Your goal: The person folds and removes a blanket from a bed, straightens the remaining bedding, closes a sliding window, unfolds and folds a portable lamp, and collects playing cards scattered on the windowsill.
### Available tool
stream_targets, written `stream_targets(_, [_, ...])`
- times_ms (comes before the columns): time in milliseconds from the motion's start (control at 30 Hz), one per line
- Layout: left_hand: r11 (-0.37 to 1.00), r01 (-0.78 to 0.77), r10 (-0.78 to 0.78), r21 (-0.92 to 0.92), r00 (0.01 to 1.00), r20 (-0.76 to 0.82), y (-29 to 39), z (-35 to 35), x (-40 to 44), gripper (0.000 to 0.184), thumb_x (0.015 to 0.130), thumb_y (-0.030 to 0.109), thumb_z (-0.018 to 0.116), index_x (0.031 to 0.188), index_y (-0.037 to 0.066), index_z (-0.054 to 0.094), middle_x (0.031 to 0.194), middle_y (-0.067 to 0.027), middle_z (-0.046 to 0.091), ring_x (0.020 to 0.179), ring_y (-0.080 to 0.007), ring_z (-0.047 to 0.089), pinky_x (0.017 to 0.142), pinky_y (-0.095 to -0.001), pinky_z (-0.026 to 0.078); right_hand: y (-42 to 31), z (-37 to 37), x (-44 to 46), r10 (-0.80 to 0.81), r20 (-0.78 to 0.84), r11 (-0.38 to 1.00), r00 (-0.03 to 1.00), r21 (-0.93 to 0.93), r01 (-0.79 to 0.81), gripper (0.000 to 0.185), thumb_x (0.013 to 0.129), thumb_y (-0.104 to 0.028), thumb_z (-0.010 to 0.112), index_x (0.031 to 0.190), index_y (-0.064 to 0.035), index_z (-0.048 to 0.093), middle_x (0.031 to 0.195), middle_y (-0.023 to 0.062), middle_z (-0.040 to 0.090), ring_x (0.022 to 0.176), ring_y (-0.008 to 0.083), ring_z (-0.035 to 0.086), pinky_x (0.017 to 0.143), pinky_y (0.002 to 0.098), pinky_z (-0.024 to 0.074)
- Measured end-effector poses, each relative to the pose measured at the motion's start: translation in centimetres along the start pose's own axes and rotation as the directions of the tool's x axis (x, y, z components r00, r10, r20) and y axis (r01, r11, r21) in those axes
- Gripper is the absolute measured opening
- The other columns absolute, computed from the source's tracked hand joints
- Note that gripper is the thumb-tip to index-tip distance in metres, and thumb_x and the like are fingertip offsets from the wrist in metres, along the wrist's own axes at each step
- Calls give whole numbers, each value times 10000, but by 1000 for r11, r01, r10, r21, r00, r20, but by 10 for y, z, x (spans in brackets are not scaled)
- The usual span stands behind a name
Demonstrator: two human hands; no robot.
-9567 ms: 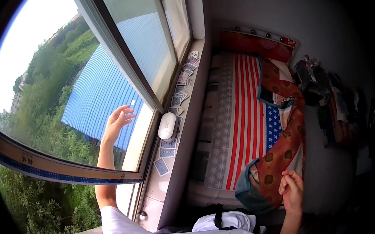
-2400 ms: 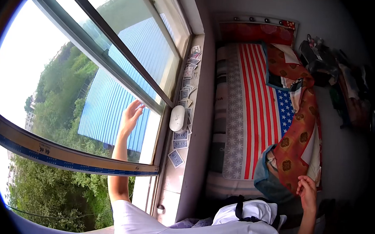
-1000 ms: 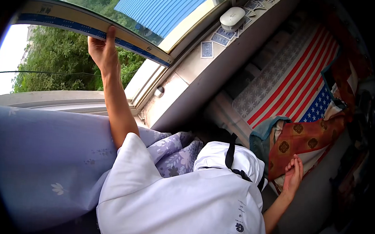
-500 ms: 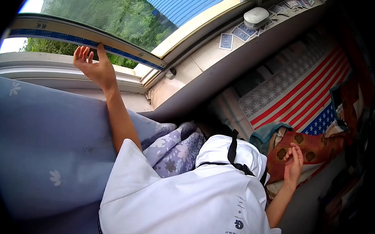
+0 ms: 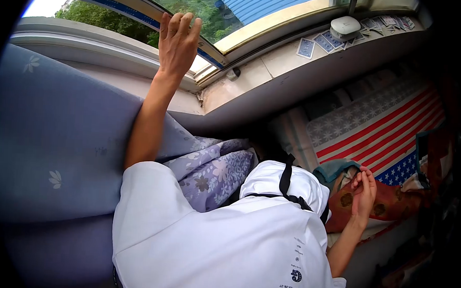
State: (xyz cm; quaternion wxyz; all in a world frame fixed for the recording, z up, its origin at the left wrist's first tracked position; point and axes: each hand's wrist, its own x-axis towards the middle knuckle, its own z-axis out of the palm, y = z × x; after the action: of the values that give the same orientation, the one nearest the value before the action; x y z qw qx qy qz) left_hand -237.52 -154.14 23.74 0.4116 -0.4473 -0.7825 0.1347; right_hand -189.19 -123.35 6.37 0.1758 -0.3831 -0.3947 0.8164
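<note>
As we look down through the head view, our left hand (image 5: 179, 41) is on the window sash (image 5: 136, 5), fingers long and slightly spread across its frame toward the glass; how firmly they press, we cannot tell. The sash lies at upper left, a slim frame faced with a tan and blue printed strip. Beyond it: leafy trees (image 5: 110, 21) and a blue ribbed roof (image 5: 272, 4).

Our right hand (image 5: 363, 195), well apart at lower right, is narrow, its fingers loosely bent, and we see nothing in it. It hangs over a red-brown blanket (image 5: 400, 204) with dark medallions and teal edging, rumpled on the bed beside a cover (image 5: 380, 131) of red and white stripes, white stars on blue and grey snowflakes.

Along the pale tiled sill (image 5: 246, 79) we note playing cards (image 5: 306, 48), thin and blue-backed, partly overlapping, with a glossy white rounded case (image 5: 345, 27) among them. A small metallic knob (image 5: 233, 74) is near the frame.

Below the sill, a smooth blue-violet curtain (image 5: 69, 137) gathers into floral folds. Our shirt (image 5: 221, 241) is plain white cloth with small dark print; against it, a puffy white bundle (image 5: 283, 182) with a black strap.
</note>
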Motion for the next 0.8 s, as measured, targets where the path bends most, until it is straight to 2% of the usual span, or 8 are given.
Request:
stream_targets(133, [999, -15, 15, -42, 1000, -2, -6, -3, -5, 217, 823, 72, 638, 1035, 94, 683, 1202, -35, 584, 1263, -215, 482, 1184, -489, 262, 21, 6, 6, 33, 32, 999, 999, 40, -34, 170, 1019, -120, 535, 1125, -20, 622, 815, -8, 540, 684, 60, 512, 628, 183, 430])
stream_targets(233, [999, -10, 7, 52, 998, 64, -8, -1, -20, 246, 832, 85, 677, 1076, 113, 680, 1232, -24, 580, 1289, -228, 464, 1154, -481, 307, 27, 12, 7, 48, 30, 998, 998, 38, -49, 169, 1019, -118, 534, 1126, -20, 621, 816, -9, 540, 688, 58, 511, 627, 181, 426])
stream_targets(433, [992, -42, 30, 120, 995, 97, -8, -7, -18, 199, 854, 127, 670, 1052, 144, 675, 1232, 19, 584, 1312, -192, 452, 1183, -486, 261, 25, 15, 13, 40, 54, 999, 998, 23, -41, 176, 1018, -108, 531, 1142, -14, 614, 820, -8, 540, 695, 55, 507, 639, 180, 422])
stream_targets(567, [984, -99, 85, 147, 992, 96, -16, -8, -21, 170, 878, 210, 681, 1045, 181, 674, 1222, 51, 587, 1303, -173, 455, 1207, -492, 204, 25, 22, 23, 36, 77, 999, 996, -4, -35, 183, 1019, -110, 527, 1145, -7, 612, 823, -4, 541, 702, 54, 508, 648, 186, 421])
stream_targets(800, [972, -23, -27, 232, 978, 207, -11, -18, -38, 178, 922, 314, 643, 1068, 213, 643, 1216, 67, 563, 1309, -169, 426, 1211, -481, 168, 41, 45, 31, 49, 64, 999, 997, 11, -50, 178, 1015, -123, 540, 1127, -15, 627, 820, -10, 546, 707, 60, 512, 641, 199, 415])
